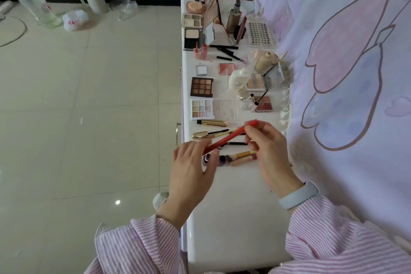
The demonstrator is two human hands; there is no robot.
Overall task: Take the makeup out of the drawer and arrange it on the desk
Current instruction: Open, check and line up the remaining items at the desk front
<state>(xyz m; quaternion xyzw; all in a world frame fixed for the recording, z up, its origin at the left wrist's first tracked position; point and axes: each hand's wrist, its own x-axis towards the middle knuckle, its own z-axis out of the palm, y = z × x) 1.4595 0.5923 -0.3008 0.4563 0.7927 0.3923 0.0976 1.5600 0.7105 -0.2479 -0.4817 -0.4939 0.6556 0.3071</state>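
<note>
While both hands hover over the white desk [233, 218] at lower centre, the right hand [266, 147] pinches a red pencil [229, 138] near its upper end w/ curled fingers; left hand [191, 173] grips the lower end, fingers bent round it. Pencil slants above mascara tubes [211, 123] & brushes. Palettes [201, 87] fill mid-frame; plastic bottle [33, 2] upper left on floor.
</note>
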